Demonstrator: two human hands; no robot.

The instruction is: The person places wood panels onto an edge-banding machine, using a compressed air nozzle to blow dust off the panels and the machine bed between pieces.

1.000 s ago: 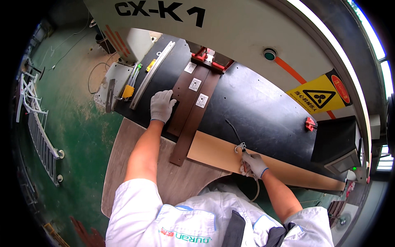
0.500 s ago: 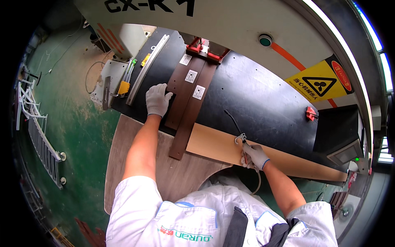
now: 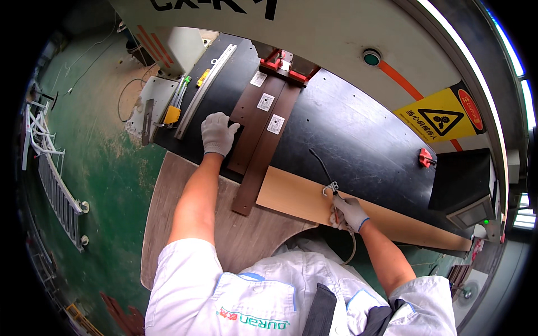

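My left hand (image 3: 217, 134), in a pale knitted glove, lies at the left edge of the dark brown boards. Its fingers are bent, and a dark patch shows beside the thumb; what they hold, if anything, is hidden. A shorter brown board (image 3: 246, 126) and a longer brown board (image 3: 262, 159) lie side by side, bearing white labels, their far ends at the red clamps (image 3: 288, 70). My right hand (image 3: 348, 213), gloved too, grips an air blow gun (image 3: 333, 189) with a thin black nozzle and a pale hose. Beneath that hand runs a light wood-coloured panel (image 3: 294, 195).
The black machine table (image 3: 358, 143) carries a metal rail (image 3: 204, 92) and a yellow tape measure (image 3: 171, 116) at left. A pale machine housing (image 3: 330, 42) overhangs the back. Closest to me is a curved grey-brown board (image 3: 190, 224); a screen box (image 3: 465, 187) stands right.
The view has shifted slightly, so the table and boards appear a little farther right. Both hands keep nearly the same places, and the right still grips the blow gun.
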